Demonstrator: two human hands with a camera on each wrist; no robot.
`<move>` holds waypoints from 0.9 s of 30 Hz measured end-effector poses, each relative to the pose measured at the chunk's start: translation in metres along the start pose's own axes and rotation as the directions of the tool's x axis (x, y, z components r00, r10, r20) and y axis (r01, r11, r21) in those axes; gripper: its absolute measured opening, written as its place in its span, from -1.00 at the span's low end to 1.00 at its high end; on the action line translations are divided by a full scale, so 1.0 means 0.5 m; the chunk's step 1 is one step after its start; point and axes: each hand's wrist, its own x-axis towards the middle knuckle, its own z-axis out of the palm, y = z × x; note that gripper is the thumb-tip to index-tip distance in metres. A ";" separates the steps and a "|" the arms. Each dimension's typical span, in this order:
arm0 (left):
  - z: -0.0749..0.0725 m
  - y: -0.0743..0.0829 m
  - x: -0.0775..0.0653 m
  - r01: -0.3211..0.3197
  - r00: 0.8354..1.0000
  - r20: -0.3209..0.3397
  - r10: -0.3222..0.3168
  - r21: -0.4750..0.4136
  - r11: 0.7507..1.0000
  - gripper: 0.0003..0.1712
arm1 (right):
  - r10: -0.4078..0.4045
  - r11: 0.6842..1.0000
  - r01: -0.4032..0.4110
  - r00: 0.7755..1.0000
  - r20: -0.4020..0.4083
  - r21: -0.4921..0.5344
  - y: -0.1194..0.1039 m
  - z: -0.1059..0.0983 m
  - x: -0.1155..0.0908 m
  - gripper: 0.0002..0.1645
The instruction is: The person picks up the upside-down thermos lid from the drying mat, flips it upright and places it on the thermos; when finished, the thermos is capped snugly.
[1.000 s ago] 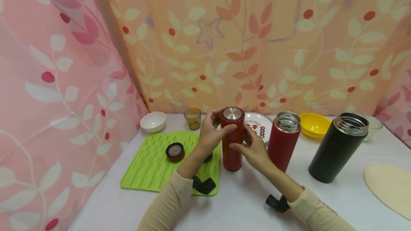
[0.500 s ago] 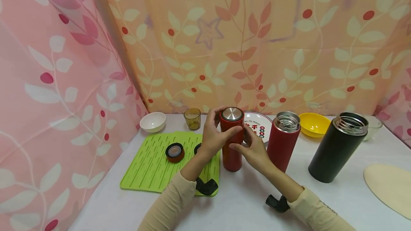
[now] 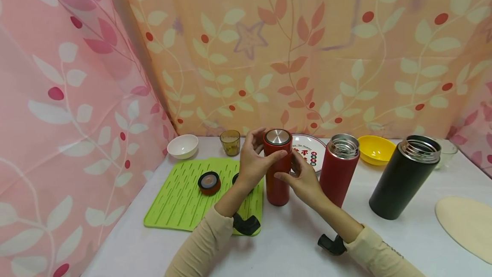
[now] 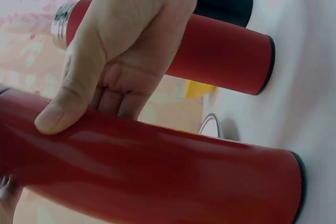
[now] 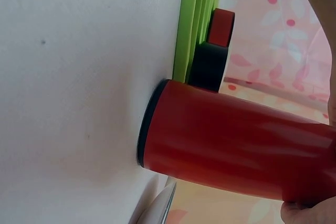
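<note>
A red thermos (image 3: 278, 189) stands upright on the table in the head view, with its steel-topped lid (image 3: 277, 137) on. My left hand (image 3: 254, 161) grips the lid, thumb across the front and fingers behind. My right hand (image 3: 306, 178) holds the body just below, its thumb on the near side. The left wrist view shows the right hand's thumb (image 4: 68, 103) lying along the red wall. In the right wrist view the thermos base (image 5: 157, 124) touches the table next to the green mat (image 5: 184, 30). Some fingertips are hidden behind the thermos.
On the green mat lie a red-and-black lid (image 3: 209, 183) and a partly hidden black lid (image 3: 235, 178). An open red thermos (image 3: 339, 178) and an open black one (image 3: 399, 183) stand right. Behind are a white bowl (image 3: 183, 146), amber glass (image 3: 230, 142), plate (image 3: 313, 144) and yellow bowl (image 3: 376, 151).
My left hand has turned slightly around the lid, its forearm shifting a little right, and part of the black lid on the mat has come into sight. The right hand holds still.
</note>
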 end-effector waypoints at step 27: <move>-0.001 -0.046 0.005 0.056 0.998 0.001 -0.056 -0.060 0.997 -0.25 | 0.017 1.000 -0.017 1.000 0.000 -0.026 0.000 0.001 0.003 -0.03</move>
